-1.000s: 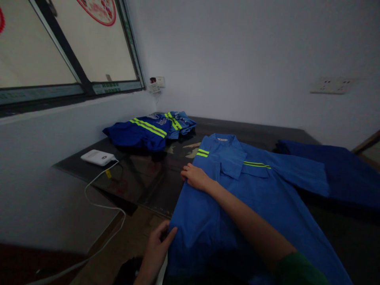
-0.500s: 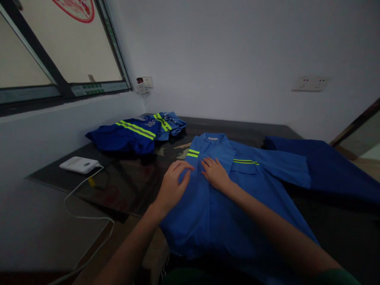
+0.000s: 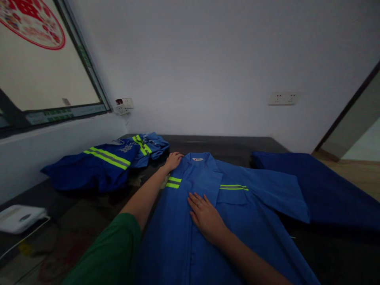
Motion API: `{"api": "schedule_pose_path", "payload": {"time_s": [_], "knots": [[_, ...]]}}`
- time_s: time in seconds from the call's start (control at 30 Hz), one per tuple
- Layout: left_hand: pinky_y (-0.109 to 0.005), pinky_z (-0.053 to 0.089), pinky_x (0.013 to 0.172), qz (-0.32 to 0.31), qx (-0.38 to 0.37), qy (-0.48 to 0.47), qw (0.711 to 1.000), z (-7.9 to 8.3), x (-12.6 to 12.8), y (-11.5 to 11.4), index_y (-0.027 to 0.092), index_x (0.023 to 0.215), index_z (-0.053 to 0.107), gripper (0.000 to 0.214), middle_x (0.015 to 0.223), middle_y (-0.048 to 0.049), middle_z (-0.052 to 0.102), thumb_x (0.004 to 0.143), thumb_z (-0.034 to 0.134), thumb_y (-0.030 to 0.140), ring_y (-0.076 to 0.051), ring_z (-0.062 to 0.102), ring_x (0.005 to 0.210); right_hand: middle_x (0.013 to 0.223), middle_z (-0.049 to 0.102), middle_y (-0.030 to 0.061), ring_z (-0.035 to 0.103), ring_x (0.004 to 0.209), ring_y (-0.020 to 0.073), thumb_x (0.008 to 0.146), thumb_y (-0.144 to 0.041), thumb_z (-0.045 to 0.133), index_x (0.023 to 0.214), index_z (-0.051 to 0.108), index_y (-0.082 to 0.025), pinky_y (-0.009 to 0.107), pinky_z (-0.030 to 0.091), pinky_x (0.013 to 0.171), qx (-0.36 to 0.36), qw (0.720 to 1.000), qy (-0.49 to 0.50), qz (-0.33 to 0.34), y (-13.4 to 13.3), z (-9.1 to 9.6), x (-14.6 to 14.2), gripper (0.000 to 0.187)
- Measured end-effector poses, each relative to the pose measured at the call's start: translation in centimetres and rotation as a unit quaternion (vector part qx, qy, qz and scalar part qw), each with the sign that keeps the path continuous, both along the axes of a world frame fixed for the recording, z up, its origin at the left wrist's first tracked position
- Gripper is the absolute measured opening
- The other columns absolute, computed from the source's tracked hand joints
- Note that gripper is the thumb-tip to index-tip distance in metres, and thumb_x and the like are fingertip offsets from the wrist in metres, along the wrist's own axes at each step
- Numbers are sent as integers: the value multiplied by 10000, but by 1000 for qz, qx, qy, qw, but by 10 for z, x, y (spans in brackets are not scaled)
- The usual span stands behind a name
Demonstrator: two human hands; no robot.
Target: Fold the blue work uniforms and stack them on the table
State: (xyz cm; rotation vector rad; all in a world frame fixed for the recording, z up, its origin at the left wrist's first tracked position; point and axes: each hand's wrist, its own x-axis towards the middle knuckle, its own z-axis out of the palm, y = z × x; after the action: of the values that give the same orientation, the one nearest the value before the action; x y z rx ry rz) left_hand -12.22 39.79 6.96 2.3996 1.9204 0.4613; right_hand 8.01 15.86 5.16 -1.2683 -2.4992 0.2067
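Observation:
A blue short-sleeved work shirt (image 3: 204, 180) with yellow-green reflective stripes lies front up, its collar at the far end. My left hand (image 3: 173, 161) reaches out to the shirt's left shoulder, beside the collar. Its fingers lie extended along the shoulder edge; their undersides are hidden. On the middle of the shirt front, by the button placket, my right hand (image 3: 207, 217) rests flat with fingers spread. The left sleeve does not show outside the body of the shirt, while the right one stretches sideways.
Darker blue folded cloth (image 3: 305, 178) lies at the right. Rumpled blue garments with reflective stripes (image 3: 101, 168) are on the dark table (image 3: 219, 142) at the left. Nearer is a white device (image 3: 22, 217) with a cable. A wall stands behind, a window at left.
My left hand has moved forward from above the shirt front to its left shoulder. My right hand stays flat on the shirt front. The view has shifted.

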Motion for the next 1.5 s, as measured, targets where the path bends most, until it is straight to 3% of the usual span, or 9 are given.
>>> {"api": "schedule_pose_path", "payload": {"time_s": [0.2, 0.33, 0.47, 0.6, 0.7, 0.83, 1.0, 1.27, 1.5], "knots": [[-440, 419, 946, -2, -50, 62, 997, -8, -24, 33, 255, 985, 691, 352, 1231, -75, 533, 898, 444, 490, -263, 471, 1148, 1427, 457, 96, 411, 1334, 237, 929, -193, 439, 1365, 495, -160, 493, 339, 1112, 29, 999, 38, -3, 3, -8, 1, 440], [-447, 372, 976, -27, -48, 89, 994, -10, -33, 40, 247, 965, 673, 302, 1242, -82, 502, 893, 473, 460, -267, 427, 1171, 1366, 528, 92, 474, 1286, 234, 934, -157, 405, 1316, 551, -149, 462, 384, 1089, 42, 998, 43, -24, 6, -15, 2, 409], [-436, 334, 998, -21, -3, 106, 994, -14, -23, 39, 212, 954, 641, 275, 1216, -104, 502, 899, 488, 432, -274, 407, 1177, 1335, 557, 89, 500, 1263, 244, 929, -127, 394, 1288, 582, -149, 443, 414, 1068, 54, 997, 38, -42, 6, -16, 5, 405], [-438, 329, 996, 25, 93, 91, 991, -8, -9, 24, 166, 1029, 596, 279, 1175, -143, 527, 901, 502, 395, -291, 440, 1149, 1327, 565, 80, 503, 1260, 236, 926, -113, 384, 1280, 590, -152, 422, 415, 1069, 51, 997, 31, -48, 5, -14, 5, 412], [-425, 335, 1010, 0, 127, 32, 991, 2, 1, 2, 156, 1101, 568, 279, 1185, -141, 546, 916, 470, 340, -279, 467, 1151, 1325, 568, 84, 502, 1261, 238, 937, -136, 375, 1278, 590, -135, 425, 408, 1073, 37, 998, 26, -49, 5, -11, 6, 403], [-338, 357, 1038, -119, 38, -22, 992, -2, 13, -41, 148, 1190, 542, 319, 1232, -107, 584, 918, 417, 260, -210, 511, 1176, 1335, 564, 77, 496, 1267, 225, 938, -137, 371, 1293, 579, -162, 414, 394, 1079, 35, 998, 22, -46, 4, -9, 6, 412], [-378, 248, 1134, -62, -72, 17, 995, -28, 25, -79, 29, 1427, 319, 589, 1502, -197, 326, 930, 385, 337, -262, 279, 1405, 1341, 561, 83, 487, 1274, 221, 943, -150, 369, 1297, 574, -149, 402, 372, 1092, 34, 998, 15, -46, 2, -5, 7, 409], [-572, 142, 1120, 50, -120, 27, 991, -25, 38, -73, 325, 1489, 237, 699, 1581, -87, 142, 883, 276, 670, -351, 123, 1439, 1353, 551, 91, 484, 1278, 212, 944, -141, 369, 1298, 568, -129, 386, 355, 1100, 25, 999, 17, -44, -1, 0, 5, 406], [-565, 99, 1131, 73, -85, 32, 993, -28, 46, -71, 255, 1480, 297, 811, 1564, -129, 197, 830, 298, 739, -383, 128, 1430, 1233, 642, 82, 558, 1182, 180, 884, -113, 472, 1182, 645, -152, 330, 410, 1046, -13, 995, 79, -61, 14, 23, 37, 346]]}}
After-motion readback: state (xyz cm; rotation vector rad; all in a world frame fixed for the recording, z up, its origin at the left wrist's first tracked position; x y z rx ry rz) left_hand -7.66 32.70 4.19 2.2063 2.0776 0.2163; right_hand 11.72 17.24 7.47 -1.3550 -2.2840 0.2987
